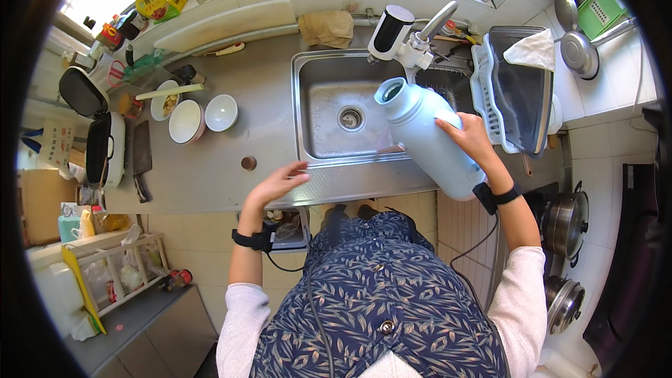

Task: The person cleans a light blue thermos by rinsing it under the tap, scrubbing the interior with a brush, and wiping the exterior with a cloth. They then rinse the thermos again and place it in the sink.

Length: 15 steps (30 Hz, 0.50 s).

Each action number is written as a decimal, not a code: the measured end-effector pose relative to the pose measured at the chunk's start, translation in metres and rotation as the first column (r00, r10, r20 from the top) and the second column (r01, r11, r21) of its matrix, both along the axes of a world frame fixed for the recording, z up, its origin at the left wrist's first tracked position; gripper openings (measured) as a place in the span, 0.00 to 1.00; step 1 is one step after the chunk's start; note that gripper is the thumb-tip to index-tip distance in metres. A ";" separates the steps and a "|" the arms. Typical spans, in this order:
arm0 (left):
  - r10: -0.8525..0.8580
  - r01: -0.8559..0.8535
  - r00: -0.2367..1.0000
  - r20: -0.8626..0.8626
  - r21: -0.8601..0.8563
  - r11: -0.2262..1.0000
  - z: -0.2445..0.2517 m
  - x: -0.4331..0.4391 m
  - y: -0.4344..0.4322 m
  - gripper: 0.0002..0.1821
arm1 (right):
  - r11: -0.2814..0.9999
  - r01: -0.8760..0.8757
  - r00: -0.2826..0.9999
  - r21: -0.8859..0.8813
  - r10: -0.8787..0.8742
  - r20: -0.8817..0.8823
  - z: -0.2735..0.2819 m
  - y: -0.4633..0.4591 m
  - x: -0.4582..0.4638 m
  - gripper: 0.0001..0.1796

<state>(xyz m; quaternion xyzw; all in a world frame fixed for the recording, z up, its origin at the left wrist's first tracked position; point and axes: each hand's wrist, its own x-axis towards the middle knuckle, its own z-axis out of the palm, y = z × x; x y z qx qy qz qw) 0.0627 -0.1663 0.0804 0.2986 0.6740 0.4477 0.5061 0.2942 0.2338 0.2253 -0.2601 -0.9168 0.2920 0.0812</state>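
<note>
My right hand (467,139) grips the handle of a light-blue vacuum flask (428,136). The flask is tilted over the right part of the stainless steel sink (320,139), its uncapped mouth towards the upper left. My left hand (278,185) is by the counter's front edge, fingers apart and holding nothing. Up and left of it, a small brown round stopper, perhaps cork (249,163), lies on the steel counter (210,184). Behind the flask's mouth stands the tap with a white-and-black heater body (391,31). Part of the sink's right side is hidden by the flask.
Two white bowls (221,113) (186,122) and a bowl with chopped food (167,101) stand left, a pale green stalk (170,92) across the latter. A cleaver (142,149) lies beside an opened electric cooker (107,149). Right are a dish rack (488,100) and pots (566,224).
</note>
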 end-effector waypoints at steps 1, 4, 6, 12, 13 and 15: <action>0.074 -0.079 0.993 -0.094 -0.054 0.995 -0.004 -0.012 -0.010 0.32 | 0.999 -0.023 1.000 0.027 0.023 -0.006 -0.003 0.002 -0.006 0.28; 0.278 -0.328 0.898 -0.342 -0.097 0.940 -0.021 -0.046 -0.047 0.28 | 0.997 -0.050 0.998 0.054 0.049 0.029 -0.006 0.009 -0.014 0.29; 0.423 -0.522 0.774 -0.471 -0.098 0.847 -0.035 -0.057 -0.065 0.26 | 0.995 -0.075 0.997 0.065 0.073 0.037 -0.003 0.016 -0.012 0.29; 0.548 -0.608 0.717 -0.431 -0.001 0.794 -0.046 -0.039 -0.063 0.27 | 0.994 -0.065 0.993 0.083 0.057 0.103 -0.005 0.029 -0.018 0.31; 0.541 -0.588 0.728 -0.420 0.022 0.809 -0.045 -0.034 -0.049 0.26 | 0.992 -0.073 0.993 0.103 0.062 0.098 -0.009 0.027 -0.023 0.32; 0.511 -0.531 0.773 -0.375 0.056 0.846 -0.038 -0.029 -0.012 0.26 | 0.989 -0.103 0.990 0.104 0.093 0.101 -0.013 0.023 -0.028 0.32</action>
